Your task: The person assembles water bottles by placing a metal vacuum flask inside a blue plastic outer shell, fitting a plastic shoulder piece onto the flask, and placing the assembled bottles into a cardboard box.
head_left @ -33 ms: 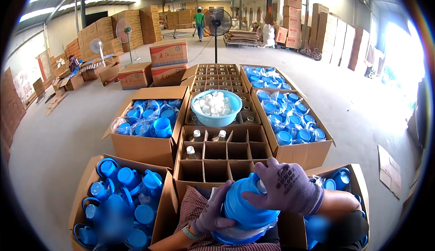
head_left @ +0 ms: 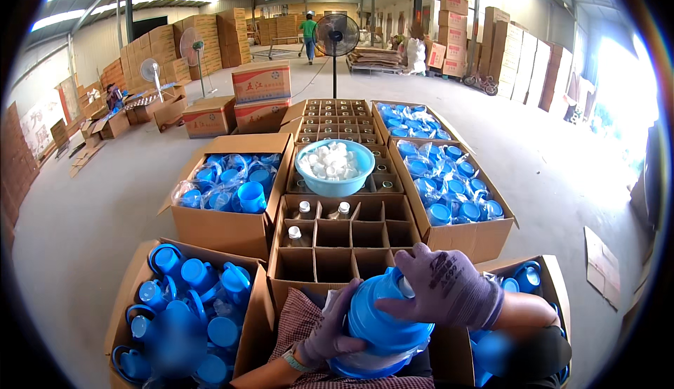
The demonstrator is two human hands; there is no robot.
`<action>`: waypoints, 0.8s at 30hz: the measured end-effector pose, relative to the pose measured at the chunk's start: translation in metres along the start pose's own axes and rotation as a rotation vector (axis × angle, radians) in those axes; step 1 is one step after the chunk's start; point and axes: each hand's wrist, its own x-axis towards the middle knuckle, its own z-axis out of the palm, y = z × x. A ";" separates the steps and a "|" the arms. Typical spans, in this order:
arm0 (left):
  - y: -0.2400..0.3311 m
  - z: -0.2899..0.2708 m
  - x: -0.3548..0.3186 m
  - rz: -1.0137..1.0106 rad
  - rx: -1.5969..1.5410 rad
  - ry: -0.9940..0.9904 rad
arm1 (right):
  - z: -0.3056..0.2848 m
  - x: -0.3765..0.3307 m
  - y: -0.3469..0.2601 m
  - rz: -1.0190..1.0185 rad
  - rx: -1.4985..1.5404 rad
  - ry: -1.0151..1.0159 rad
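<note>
Close against the person's lap, at the lower edge of the view, a rounded blue plastic jug (head_left: 382,329) is held tilted between both gloved hands: the left hand (head_left: 330,333) is wrapped around its side and underside to steady it, while the right hand (head_left: 449,291) is clamped over the top, fingers curled about the neck where a pale cap shows, a grasp that suits turning or pressing the cap home. Just beyond the jug stands an open brown cardboard carton with a divider grid (head_left: 337,245), set directly in front so that a cell is within easy reach; most cells look vacant, and three small capped bottle tops (head_left: 305,210) sit in the far left cells. To the left, an open carton of loose blue plastic jugs (head_left: 186,305) lies within arm's reach, and to the right another such carton (head_left: 537,284) is partly hidden by the right forearm. Farther on, a light blue plastic basin of white caps (head_left: 335,164) rests on top of a second divided carton, central to the supplies. Cartons of bagged blue jugs (head_left: 228,182) flank it on both sides. Beyond, on the grey concrete floor (head_left: 547,171), stand a pedestal fan (head_left: 336,36) and tall stacks of brown boxes (head_left: 484,38).
</note>
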 end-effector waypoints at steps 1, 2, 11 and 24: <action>0.002 -0.001 0.004 0.021 0.024 0.010 | -0.007 -0.002 0.002 -0.040 -0.017 -0.016; 0.002 0.003 0.006 0.039 0.035 0.007 | -0.013 -0.006 0.007 -0.062 -0.030 -0.037; -0.021 -0.005 0.004 0.050 -0.067 -0.042 | 0.003 0.039 0.061 -0.556 0.207 -0.013; 0.000 0.006 0.008 -0.116 0.191 0.108 | 0.006 0.037 0.040 -0.128 0.083 -0.102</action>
